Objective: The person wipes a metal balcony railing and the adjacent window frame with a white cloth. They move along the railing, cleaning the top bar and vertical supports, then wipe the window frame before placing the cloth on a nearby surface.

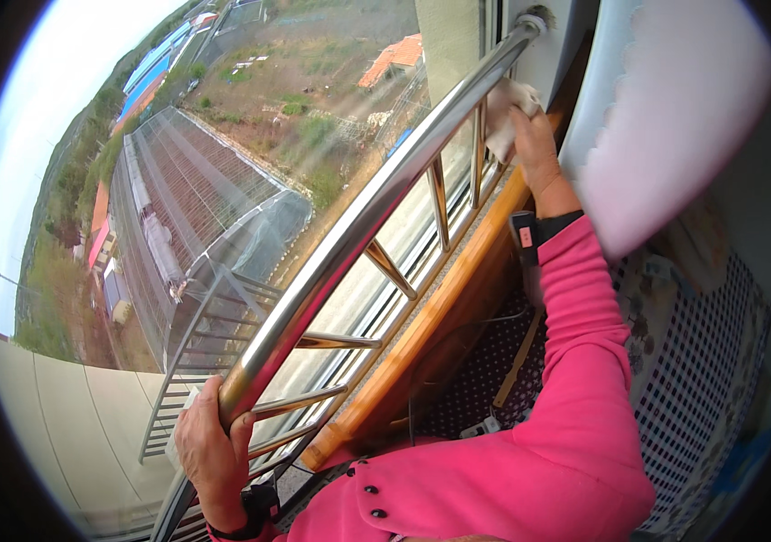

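Note:
A shiny metal handrail runs diagonally across a window, from the lower left up to a wall mount at the top right. My left hand is wrapped around its lower end, thumb on the near side. Up near the wall mount, my right hand grips a whitish cloth, which is bunched beside the rail and next to an upright metal baluster. Part of the cloth is hidden behind the rail and my fingers. Both wrists wear dark bands below pink sleeves.
Below the balusters runs an orange-brown wooden ledge. A pale curtain hangs at the right, close to my right forearm. A checked cloth lies lower right. Outside the glass are a metal grille, a net-covered plot and buildings far below.

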A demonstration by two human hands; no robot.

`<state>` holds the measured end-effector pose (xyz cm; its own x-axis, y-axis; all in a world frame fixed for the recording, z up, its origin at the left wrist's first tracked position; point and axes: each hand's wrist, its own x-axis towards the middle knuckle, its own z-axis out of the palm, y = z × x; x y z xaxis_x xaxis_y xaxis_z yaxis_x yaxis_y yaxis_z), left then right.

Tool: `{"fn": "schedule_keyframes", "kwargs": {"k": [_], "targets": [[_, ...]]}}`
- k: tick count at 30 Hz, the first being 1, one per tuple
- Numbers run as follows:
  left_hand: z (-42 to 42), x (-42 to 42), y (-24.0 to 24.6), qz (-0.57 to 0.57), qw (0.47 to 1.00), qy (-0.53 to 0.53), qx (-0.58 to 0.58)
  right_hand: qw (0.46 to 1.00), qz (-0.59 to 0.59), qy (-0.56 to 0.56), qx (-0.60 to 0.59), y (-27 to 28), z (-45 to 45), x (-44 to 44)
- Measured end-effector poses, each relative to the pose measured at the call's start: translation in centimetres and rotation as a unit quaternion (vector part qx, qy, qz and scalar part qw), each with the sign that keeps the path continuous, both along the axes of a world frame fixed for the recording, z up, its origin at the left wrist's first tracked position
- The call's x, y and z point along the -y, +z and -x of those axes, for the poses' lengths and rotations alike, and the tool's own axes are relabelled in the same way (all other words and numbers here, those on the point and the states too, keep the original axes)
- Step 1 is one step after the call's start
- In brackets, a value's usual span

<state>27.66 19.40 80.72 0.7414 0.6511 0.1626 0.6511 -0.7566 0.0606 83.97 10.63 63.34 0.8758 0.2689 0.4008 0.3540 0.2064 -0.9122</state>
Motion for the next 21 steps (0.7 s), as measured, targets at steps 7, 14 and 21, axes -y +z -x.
{"fn": "schedule_keyframes", "kwargs": {"k": [7, 14, 21], "targets": [[-0.3, 0.4, 0.2, -0.004, 1.000, 0.022, 0.012, 0.983, 0.016, 0.154, -0.102, 1.9, 3.3, -0.7], [-0.2, 0.3, 0.0, 0.002, 1.000, 0.005, 0.026, 0.962, 0.194, 0.174, -0.079, -3.4, 1.0, -0.8], [-0.2, 0.3, -0.1, -0.012, 1.000, 0.007, 0.026, 0.838, 0.532, 0.048, 0.106, -8.3, 1.8, -0.7]]}}
